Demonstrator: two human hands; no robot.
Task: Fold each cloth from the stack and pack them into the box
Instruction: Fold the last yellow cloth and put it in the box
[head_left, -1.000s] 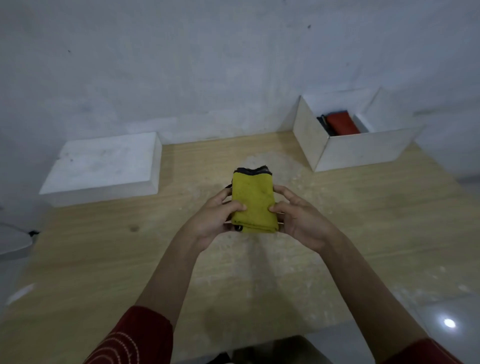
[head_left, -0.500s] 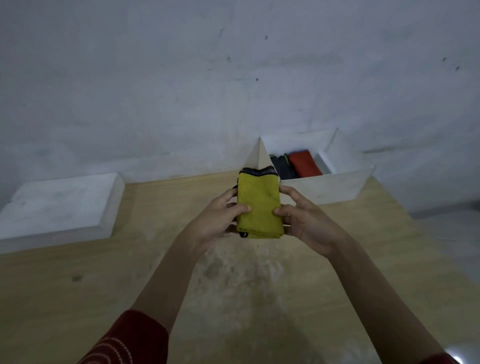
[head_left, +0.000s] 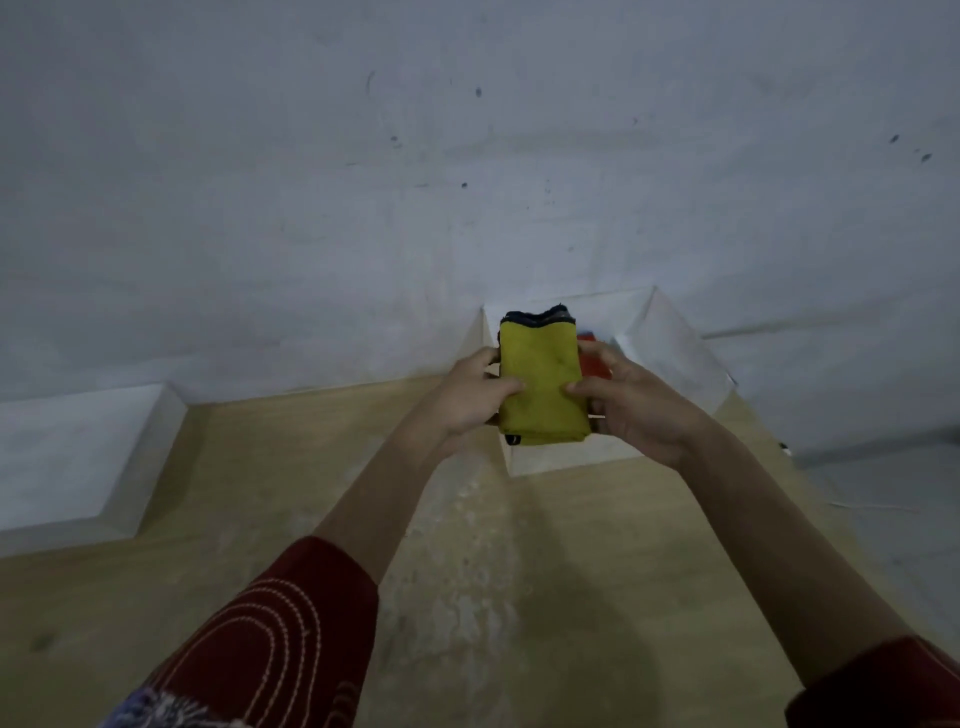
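A folded yellow cloth (head_left: 541, 384) with a dark edge at its top is held in the air in front of the open white box (head_left: 670, 343). My left hand (head_left: 467, 397) grips its left side, thumb on the front face. My right hand (head_left: 631, 402) grips its right side the same way. The cloth hides most of the box's inside; a strip of a red folded cloth (head_left: 592, 358) shows in the box just right of the yellow one. The box stands on the wooden table (head_left: 260, 519) against the wall.
A flat white block (head_left: 78, 457) lies on the table at the left, against the wall. The grey wall rises right behind the box. The table's right edge runs past the box, with floor beyond it.
Both hands have carried the yellow cloth forward and to the right, from over the table's middle to right in front of the box. The grip has stayed the same.
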